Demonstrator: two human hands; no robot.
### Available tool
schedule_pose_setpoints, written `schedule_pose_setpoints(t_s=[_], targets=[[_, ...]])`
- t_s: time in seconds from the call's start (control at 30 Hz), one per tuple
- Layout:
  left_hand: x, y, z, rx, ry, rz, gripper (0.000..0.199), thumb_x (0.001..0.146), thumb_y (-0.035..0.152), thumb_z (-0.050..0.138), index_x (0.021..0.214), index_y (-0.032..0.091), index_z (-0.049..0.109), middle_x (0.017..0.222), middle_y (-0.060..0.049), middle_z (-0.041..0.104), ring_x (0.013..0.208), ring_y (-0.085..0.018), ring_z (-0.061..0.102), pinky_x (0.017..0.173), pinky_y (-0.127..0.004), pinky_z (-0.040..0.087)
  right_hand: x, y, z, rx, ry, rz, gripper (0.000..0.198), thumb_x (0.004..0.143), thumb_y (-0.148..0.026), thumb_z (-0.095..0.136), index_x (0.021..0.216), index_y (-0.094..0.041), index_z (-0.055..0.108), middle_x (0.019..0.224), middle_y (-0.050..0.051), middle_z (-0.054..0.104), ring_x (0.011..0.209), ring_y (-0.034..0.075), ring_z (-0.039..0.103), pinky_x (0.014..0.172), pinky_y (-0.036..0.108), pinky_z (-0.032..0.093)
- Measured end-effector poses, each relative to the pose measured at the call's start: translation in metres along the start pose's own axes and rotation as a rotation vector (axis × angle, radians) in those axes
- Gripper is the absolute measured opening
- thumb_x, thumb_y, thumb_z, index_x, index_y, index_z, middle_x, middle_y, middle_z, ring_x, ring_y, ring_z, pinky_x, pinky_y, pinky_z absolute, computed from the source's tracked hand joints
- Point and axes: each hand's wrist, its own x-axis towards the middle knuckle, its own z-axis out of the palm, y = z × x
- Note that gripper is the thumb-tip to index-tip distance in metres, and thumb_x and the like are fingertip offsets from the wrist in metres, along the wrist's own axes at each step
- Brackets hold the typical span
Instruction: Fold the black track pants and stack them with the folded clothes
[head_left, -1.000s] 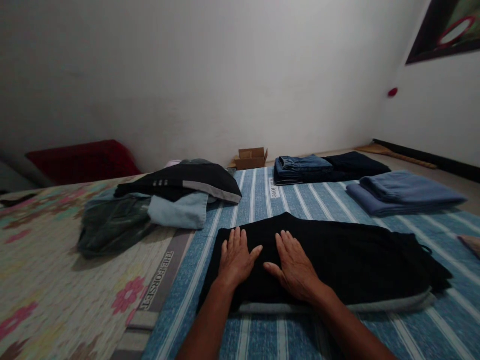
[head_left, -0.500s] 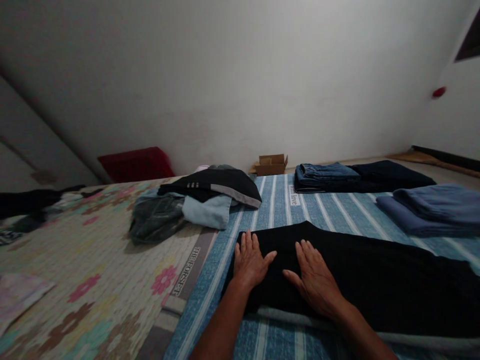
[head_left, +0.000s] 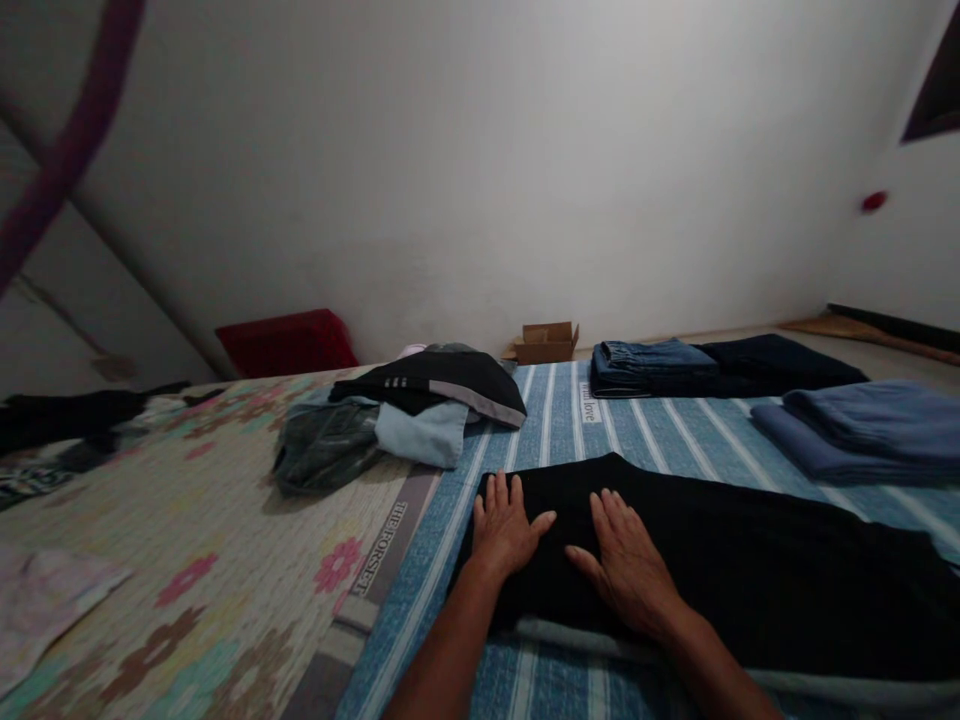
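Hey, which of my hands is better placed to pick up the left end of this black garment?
Probably your left hand: it lies open on the black garment, close to that end. Your right hand rests farther in, toward the middle.

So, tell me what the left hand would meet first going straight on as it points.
Beyond the black garment under it, the left hand would cross some striped sheet and probably first meet the grey-edged dark clothing heaped ahead, though depth is hard to judge.

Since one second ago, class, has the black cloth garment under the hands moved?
No: the black garment keeps its place relative to the white printed label; only the view shifted.
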Motion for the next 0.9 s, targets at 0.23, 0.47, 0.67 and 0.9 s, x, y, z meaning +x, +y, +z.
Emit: schedule_pose_setpoints(t_s=[0.23,0.47,0.67,0.9], targets=[[-0.012,0.035,-0.013,-0.150,0.044,0.246,0.059,0.092,0.046,0.026,0.142,0.013,0.030,0.153,-0.013,0.012,0.141,-0.024,0.007,0.111,-0.045,0.016,0.002,0.001,0.001,-0.001,-0.004,-0.019,0.082,0.087,-0.063,0.032,0.141,-0.002,0.029,0.148,0.020,0.020,0.138,0.029,0.012,0.112,0.045,0.013],[-0.008,0.048,0.005,-0.253,-0.129,0.356,0.067,0.091,0.057,0.016,0.143,0.017,0.027,0.153,-0.009,0.017,0.141,-0.022,0.009,0.111,-0.047,0.013,0.003,-0.004,-0.012,0.060,-0.044,-0.026,0.069,0.087,-0.039,0.039,0.142,-0.001,0.024,0.149,0.019,0.017,0.138,0.029,0.009,0.112,0.044,0.012],[0.001,0.049,0.002,-0.153,-0.097,0.371,0.052,0.094,0.042,0.021,0.141,0.022,0.032,0.151,-0.007,0.023,0.140,-0.020,0.014,0.110,-0.046,0.018,0.009,0.000,-0.020,0.216,-0.020,-0.027,0.068,0.085,-0.034,0.041,0.142,0.000,0.025,0.148,0.021,0.020,0.138,0.028,0.011,0.112,0.044,0.013],[0.012,0.072,0.003,-0.202,0.098,0.483,0.046,0.090,0.019,0.027,0.132,0.017,0.044,0.145,-0.009,0.038,0.135,-0.017,0.029,0.111,-0.042,0.021,0.011,0.018,-0.017,0.427,0.210,-0.005,0.056,0.079,-0.014,0.039,0.135,-0.008,0.042,0.141,0.014,0.041,0.132,0.019,0.032,0.109,0.036,0.026]])
